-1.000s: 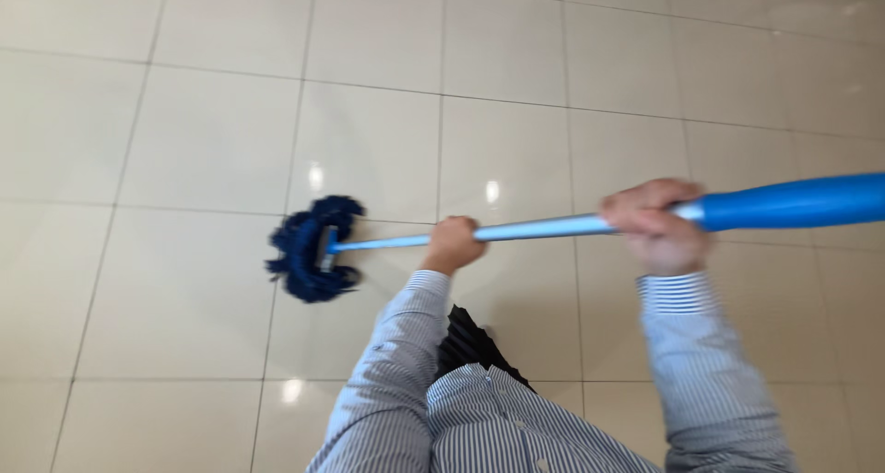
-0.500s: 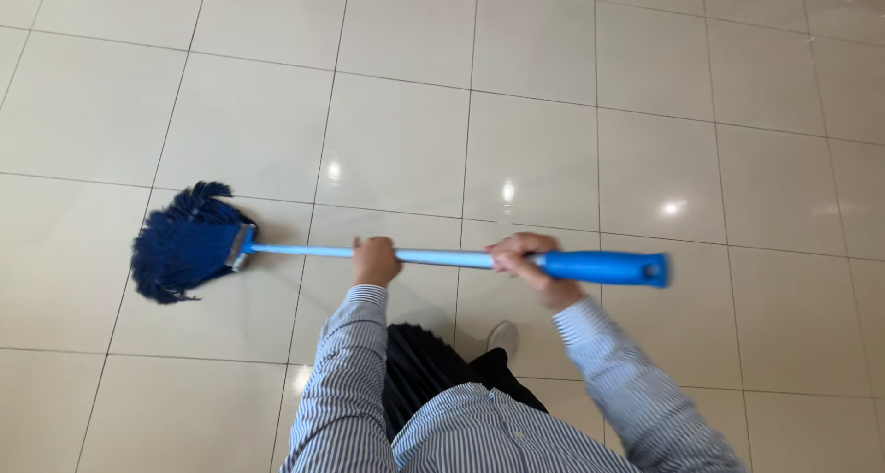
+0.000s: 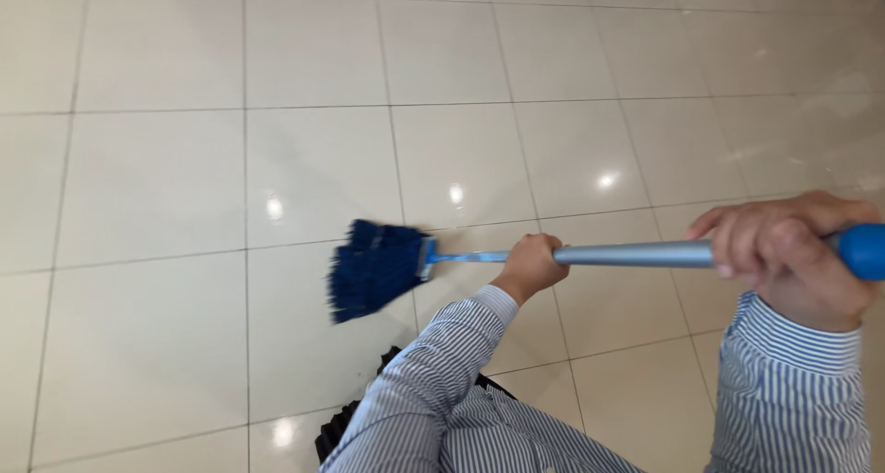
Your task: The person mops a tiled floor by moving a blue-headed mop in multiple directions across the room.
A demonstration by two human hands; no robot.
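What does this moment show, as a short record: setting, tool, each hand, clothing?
setting: glossy cream tiled floor
tool: mop, dark blue head on the floor, pole running right to a blue grip
left hand: closed round the pole near the head
right hand: closed round the pole by the grip
clothing: striped shirt sleeves

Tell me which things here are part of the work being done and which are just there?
In use:
- mop, its dark blue head on the tiled floor
- mop handle, silver with a blue grip
- left hand, closed round the handle low down
- right hand, closed round it near the grip

Just there:
- nothing loose on the floor; only light spots on the tiles
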